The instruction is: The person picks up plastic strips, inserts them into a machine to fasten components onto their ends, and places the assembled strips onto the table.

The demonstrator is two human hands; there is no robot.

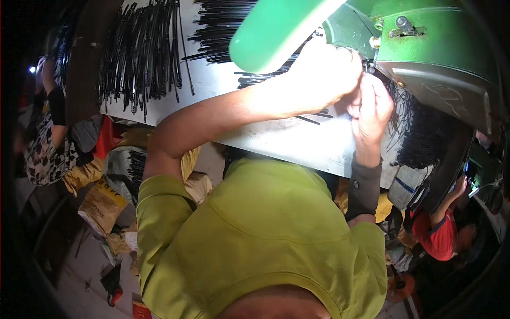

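Observation:
Both my hands are close together at the working end of a green machine (438,42). My left hand (334,72) is closed and washed out by bright lamp light; whatever its fingers grip is hidden. Just right of it, my right hand (374,106) has thumb and fingers pinched below small metal parts (368,67) of the machine. I cannot make out what it holds. Under my left forearm, a few thin black strips (313,118) lie on the pale metal tabletop (287,135).
A large bundle of thin black strips (141,58) covers the table's left side, and another pile (223,26) lies behind. More dark strips (422,135) heap below the machine. A rounded green arm (276,34) overhangs. Sacks (103,204) stand on the floor; co-workers (438,231) sit nearby.

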